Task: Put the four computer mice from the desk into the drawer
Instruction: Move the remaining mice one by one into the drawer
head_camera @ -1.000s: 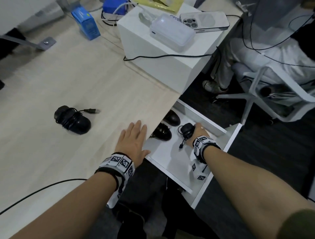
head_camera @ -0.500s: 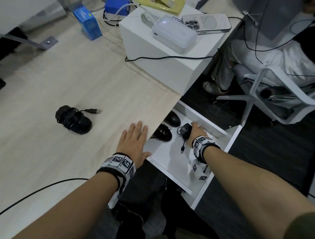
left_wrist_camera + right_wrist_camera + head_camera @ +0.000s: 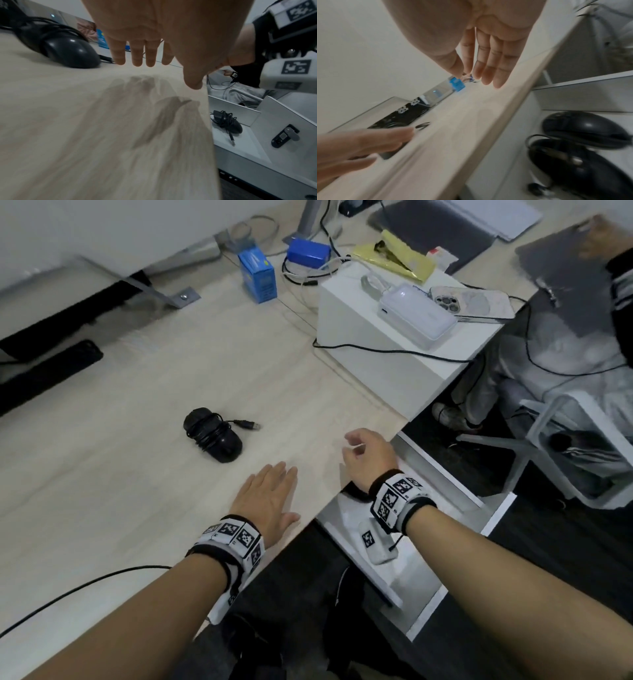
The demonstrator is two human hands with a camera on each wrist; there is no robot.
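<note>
office | wooden desk (image 3: 137, 474) | swivel chair (image 3: 565, 446) | cables, phone (image 3: 472, 302)

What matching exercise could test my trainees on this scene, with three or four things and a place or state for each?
Things:
1. left hand
2. right hand
3. mouse with wrapped cable
4. phone

Places or states:
A. on the white box
B. flat, fingers straight, at the desk edge
C. alone on the desk
D. empty, above the drawer edge

Pairs: 1-B, 2-D, 3-C, 4-A
</note>
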